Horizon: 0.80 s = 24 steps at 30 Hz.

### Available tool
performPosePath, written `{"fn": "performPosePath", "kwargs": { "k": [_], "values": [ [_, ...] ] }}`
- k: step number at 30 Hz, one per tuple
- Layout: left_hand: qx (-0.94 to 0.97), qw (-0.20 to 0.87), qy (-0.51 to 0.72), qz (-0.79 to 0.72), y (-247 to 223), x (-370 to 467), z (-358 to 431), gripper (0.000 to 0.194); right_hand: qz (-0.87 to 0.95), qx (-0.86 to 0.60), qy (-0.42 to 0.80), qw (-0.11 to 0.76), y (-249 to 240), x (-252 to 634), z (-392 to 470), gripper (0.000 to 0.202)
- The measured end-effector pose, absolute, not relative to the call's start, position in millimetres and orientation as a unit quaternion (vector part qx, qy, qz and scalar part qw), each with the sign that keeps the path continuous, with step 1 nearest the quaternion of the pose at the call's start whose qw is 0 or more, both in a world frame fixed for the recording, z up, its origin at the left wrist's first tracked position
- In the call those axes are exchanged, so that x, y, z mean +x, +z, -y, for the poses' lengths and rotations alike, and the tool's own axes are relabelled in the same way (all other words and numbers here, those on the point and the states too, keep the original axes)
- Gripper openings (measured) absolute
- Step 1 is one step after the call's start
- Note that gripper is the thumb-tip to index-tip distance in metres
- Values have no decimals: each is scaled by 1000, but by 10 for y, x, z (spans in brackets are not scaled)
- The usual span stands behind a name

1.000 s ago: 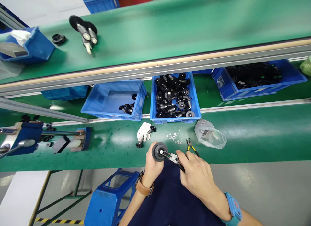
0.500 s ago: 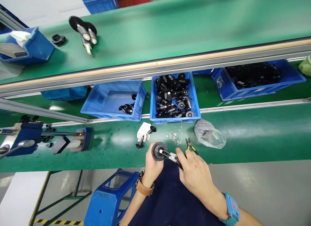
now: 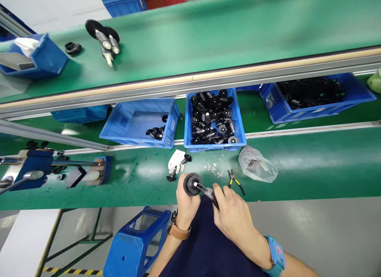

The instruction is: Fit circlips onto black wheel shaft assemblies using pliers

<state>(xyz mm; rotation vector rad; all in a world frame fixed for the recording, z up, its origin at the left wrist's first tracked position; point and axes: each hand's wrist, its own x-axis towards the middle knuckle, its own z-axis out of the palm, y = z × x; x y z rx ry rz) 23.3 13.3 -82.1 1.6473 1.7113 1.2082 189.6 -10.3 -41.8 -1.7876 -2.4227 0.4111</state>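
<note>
Black wheel [image 3: 189, 183] faceup in left hand [image 3: 187, 205], pliers [image 3: 209, 193] slanting forward-left in right hand [image 3: 233, 209]

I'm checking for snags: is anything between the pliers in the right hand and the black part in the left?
Nothing visible: the pliers in the right hand reach to the middle of the black part in the left hand.

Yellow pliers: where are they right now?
In the head view, the yellow pliers lie on the bench just beyond the right hand, between the loose rings on their left and the clear bag on their right.
</note>
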Motion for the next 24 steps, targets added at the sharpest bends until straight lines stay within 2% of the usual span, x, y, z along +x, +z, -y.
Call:
{"fn": "performPosePath", "kwargs": {
  "k": [6, 17, 20, 24],
  "values": [
    [704, 279, 386, -527, -720, 53, -187, 27, 829, -546, 99, 77, -434, 2077, -50, 46],
    [610, 110, 467, -630, -943, 229, -85, 26, 760, -628, 138, 94, -433, 1719, 255, 39],
    [591, 125, 478, -638, -973, 226, -65, 25, 767, -621, 129, 101, -421, 1729, 226, 39],
    [580, 200, 485, -623, -930, 179, -104, 23, 783, -602, 108, 110, -413, 1801, 150, 43]
  ]
}}
